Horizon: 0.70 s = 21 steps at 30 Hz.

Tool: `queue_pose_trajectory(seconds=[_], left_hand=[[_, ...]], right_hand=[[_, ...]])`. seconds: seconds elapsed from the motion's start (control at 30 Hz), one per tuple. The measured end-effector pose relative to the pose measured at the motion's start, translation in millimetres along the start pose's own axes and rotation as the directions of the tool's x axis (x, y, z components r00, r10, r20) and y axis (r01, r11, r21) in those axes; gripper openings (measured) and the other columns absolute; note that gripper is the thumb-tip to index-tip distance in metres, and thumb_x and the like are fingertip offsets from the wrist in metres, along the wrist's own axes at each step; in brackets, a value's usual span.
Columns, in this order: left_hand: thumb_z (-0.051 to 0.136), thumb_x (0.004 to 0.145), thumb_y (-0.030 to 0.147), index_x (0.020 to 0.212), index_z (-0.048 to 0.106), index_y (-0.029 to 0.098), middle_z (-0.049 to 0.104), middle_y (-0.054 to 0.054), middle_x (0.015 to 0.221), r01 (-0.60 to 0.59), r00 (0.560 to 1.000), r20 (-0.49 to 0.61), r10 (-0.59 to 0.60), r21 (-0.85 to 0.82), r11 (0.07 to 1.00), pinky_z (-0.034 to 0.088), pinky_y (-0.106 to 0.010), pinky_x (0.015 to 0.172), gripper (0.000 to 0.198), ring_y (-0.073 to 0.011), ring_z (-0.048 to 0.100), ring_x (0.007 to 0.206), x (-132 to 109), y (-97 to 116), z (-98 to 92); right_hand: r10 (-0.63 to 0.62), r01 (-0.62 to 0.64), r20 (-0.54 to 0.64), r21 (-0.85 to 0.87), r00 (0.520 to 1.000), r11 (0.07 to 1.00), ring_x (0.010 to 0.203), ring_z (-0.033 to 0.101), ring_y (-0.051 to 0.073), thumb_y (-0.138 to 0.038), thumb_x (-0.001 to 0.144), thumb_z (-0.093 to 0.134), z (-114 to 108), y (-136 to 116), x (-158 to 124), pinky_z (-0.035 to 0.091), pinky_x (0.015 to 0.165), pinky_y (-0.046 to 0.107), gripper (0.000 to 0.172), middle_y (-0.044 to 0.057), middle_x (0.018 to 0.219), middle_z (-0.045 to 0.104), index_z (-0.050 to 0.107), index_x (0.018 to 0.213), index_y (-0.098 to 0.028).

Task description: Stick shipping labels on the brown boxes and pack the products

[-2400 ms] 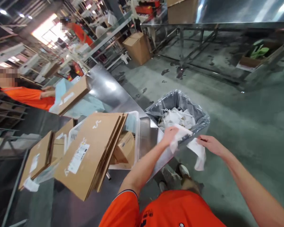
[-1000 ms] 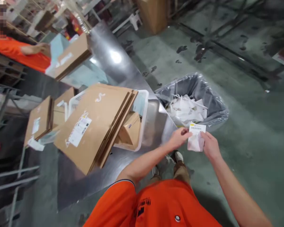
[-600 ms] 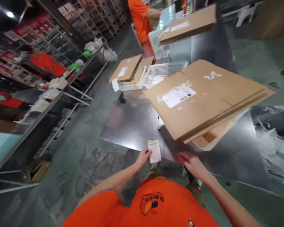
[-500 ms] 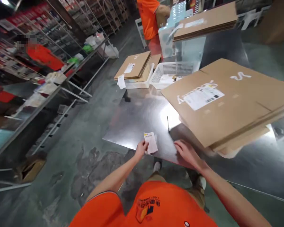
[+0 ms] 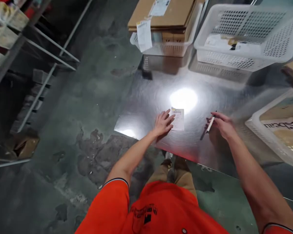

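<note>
A small printed paper slip (image 5: pixel 178 120) with a barcode and a yellow mark lies flat on the shiny metal table (image 5: pixel 161 84). My left hand (image 5: pixel 163 123) rests at the slip's left edge, fingers spread, the fingertips on the paper. To the right, my right hand (image 5: pixel 223 124) grips a pen (image 5: pixel 211 124) with a white barrel and dark ends between thumb and fingers. The pen is held slanted just over the table, apart from the slip.
White perforated baskets stand along the back: one (image 5: pixel 234 58) with papers inside, another (image 5: pixel 171 50) under stacked flat cardboard (image 5: pixel 166 21) with a label hanging off. At right, a white basket (image 5: pixel 256 125) holds cardboard. Left of the table is concrete floor (image 5: pixel 107 97) and a metal rack (image 5: pixel 46 74).
My right hand has picked the pen up from the table. My left hand has gone from pinching the slip to lying spread on it. The view has tilted down and closer to the table.
</note>
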<state>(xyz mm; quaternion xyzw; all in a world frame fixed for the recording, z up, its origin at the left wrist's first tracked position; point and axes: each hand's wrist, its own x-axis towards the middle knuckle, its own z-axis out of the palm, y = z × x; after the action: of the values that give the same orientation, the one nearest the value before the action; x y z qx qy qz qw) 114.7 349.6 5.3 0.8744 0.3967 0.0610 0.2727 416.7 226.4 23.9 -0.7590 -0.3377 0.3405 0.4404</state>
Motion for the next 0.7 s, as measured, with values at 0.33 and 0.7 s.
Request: queue_pose_trajectory(seconds=[0.33, 0.7], left_hand=[[0.064, 0.086, 0.049, 0.146, 0.050, 0.032, 0.038, -0.006, 0.161, -0.203, 0.973, 0.129, 0.192, 0.080, 0.976, -0.009, -0.065, 0.119, 0.064, -0.0357, 0.013, 0.155, 8.1, -30.3, 9.4], [0.063, 0.087, 0.051, 0.136, 0.060, 0.029, 0.047, -0.009, 0.154, -0.220, 0.975, 0.032, 0.219, 0.022, 0.975, -0.004, -0.062, 0.121, 0.054, -0.0353, 0.022, 0.151, 5.1, -34.1, 16.6]], right_hand=[[-0.048, 0.046, 0.065, 0.035, 0.997, 0.998, 0.065, 0.056, 0.015, -0.047, 0.091, 0.053, 103.1, -25.3, -66.7, 0.047, 0.067, 0.030, 0.026, -0.003, 0.065, 0.057, 0.062, 0.086, -0.023], [-0.282, 0.206, -0.243, -0.295, 0.928, 0.933, 0.105, 0.060, 0.025, -0.041, 0.090, 0.054, 106.2, 4.5, -28.8, 0.046, 0.099, 0.042, 0.037, 0.013, 0.111, 0.066, 0.062, 0.116, -0.016]])
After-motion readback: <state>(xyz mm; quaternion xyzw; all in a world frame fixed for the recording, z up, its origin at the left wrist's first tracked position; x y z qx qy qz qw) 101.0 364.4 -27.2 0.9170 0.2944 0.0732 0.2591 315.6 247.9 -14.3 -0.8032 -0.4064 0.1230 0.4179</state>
